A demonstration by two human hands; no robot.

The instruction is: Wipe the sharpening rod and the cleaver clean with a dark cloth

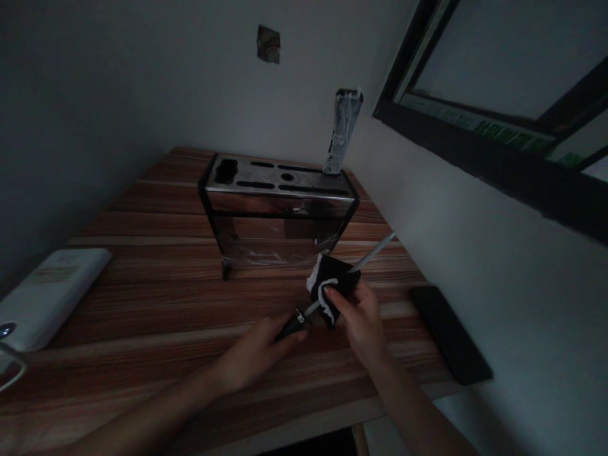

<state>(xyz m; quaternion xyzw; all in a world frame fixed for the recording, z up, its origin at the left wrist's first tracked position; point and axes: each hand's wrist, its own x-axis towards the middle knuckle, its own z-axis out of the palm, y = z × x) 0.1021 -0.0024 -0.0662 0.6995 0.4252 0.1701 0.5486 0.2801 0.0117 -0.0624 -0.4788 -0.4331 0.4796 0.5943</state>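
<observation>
My left hand [259,351] is closed around the black handle of a honing steel [377,251]. The thin metal rod points up and to the right, away from me. My right hand [367,322] pinches a black cloth [341,273] with white edging, folded around the middle of the rod. The rod's tip sticks out beyond the cloth, and a short bare stretch shows beside the handle. Behind both hands stands a knife block [280,197] with a slotted metal top and clear front. One grey, plastic-wrapped handle [344,130] rises from its right rear slot.
A white box-like device [57,285] lies at the left of the wood-grain table [156,304], with a white cable [16,367] near it. At the right, a black phone-like slab [449,332] lies along the wall. A dark window frame [475,145] juts out above.
</observation>
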